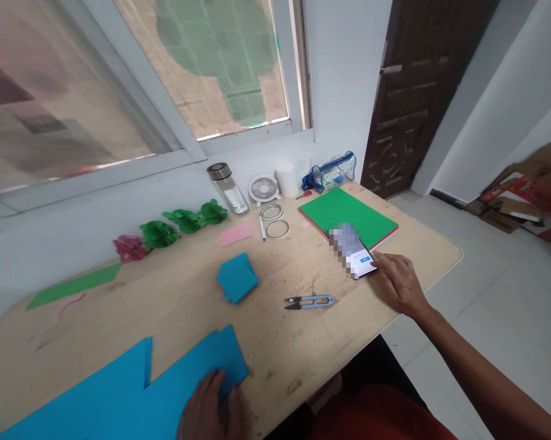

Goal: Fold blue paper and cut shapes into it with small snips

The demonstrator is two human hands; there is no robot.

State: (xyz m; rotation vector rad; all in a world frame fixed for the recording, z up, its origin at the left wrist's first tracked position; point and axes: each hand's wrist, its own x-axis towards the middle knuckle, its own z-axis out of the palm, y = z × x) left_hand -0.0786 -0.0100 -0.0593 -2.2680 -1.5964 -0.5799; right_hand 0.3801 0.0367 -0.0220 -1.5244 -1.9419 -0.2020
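Note:
My left hand point(211, 406) rests with its fingers apart on a large blue sheet point(184, 379) at the bottom of the view. At the right, my right hand point(399, 281) reaches to the lower corner of a lit phone point(353, 252), fingertips touching its edge. The phone lies partly over a green sheet point(349, 211) stacked on red and white ones. Between my hands are small thread snips point(310, 301), lying on the wooden table point(280, 330). A small pile of blue paper squares point(237, 278) sits left of the snips.
Along the wall stand green paper flowers point(159, 233), a glass bottle point(229, 189), a small white fan point(263, 189), a white roll point(287, 180) and a clear pouch point(335, 173). A pink paper point(236, 235) lies before the bottle. The table edge runs along the right.

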